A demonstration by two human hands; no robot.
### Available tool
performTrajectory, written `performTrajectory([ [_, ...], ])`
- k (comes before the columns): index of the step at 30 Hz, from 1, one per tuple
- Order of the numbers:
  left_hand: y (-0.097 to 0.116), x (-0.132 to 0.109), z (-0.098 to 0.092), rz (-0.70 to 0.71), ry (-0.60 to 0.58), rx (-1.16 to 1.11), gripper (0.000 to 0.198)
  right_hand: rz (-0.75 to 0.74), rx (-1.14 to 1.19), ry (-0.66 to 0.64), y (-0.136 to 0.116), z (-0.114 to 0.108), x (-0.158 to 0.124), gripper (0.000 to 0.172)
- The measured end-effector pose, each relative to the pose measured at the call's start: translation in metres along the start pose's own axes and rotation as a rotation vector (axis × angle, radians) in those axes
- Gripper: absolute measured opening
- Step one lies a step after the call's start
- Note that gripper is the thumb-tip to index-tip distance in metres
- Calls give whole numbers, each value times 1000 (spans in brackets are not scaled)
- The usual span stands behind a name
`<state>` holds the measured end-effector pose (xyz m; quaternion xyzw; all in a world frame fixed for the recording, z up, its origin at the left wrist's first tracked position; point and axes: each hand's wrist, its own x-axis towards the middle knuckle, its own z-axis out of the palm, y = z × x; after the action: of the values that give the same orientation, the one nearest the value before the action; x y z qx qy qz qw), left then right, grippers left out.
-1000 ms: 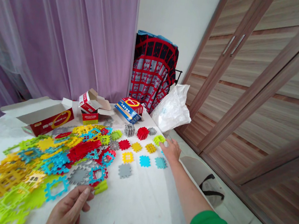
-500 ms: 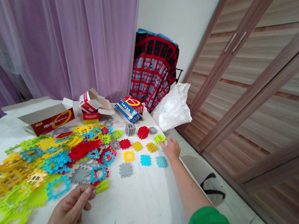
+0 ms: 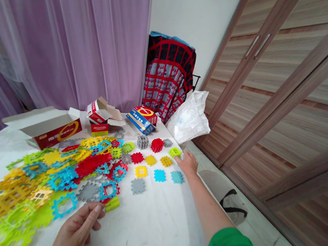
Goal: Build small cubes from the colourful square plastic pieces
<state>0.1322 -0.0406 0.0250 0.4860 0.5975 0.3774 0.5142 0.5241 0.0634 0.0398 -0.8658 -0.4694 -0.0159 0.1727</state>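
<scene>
My left hand (image 3: 79, 226) is at the lower left with thumb and fingers closed at the edge of some lime-green pieces (image 3: 112, 203), just above the table. My right hand (image 3: 188, 164) rests near the table's right edge, thumb and forefinger apart, beside a lime-green square piece (image 3: 174, 152). Next to that piece stand a red stack (image 3: 157, 145) and a grey stack (image 3: 143, 142). Nearer me lie yellow pieces (image 3: 166, 161), a blue square (image 3: 160, 175), a teal square (image 3: 177, 177) and a grey square (image 3: 138, 186).
A large heap of mixed toothed pieces (image 3: 93, 164) covers the left of the white table (image 3: 150, 233). Behind it are an open red box (image 3: 64, 131), small opened boxes (image 3: 99, 128) and a blue-red box (image 3: 140, 120). A white bag (image 3: 190, 118) hangs at the far right corner.
My right hand's fingertips have drawn slightly away from the lime-green square piece, which now shows more fully. My left hand has hardly moved.
</scene>
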Motion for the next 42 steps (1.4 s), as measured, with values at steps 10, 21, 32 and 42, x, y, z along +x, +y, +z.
performTrajectory([
  [10,1,0,2,24,8,-43,71,-173,169,283,5,21,-38,42],
  [21,0,1,6,92,18,-70,60,-548,478,493,-41,52,-117,36],
  [32,8,-2,-36,408,256,430,24,-649,375,260,-72,53,-171,37],
  [42,7,-4,-68,369,315,625,23,-667,380,279,-62,63,-160,37],
])
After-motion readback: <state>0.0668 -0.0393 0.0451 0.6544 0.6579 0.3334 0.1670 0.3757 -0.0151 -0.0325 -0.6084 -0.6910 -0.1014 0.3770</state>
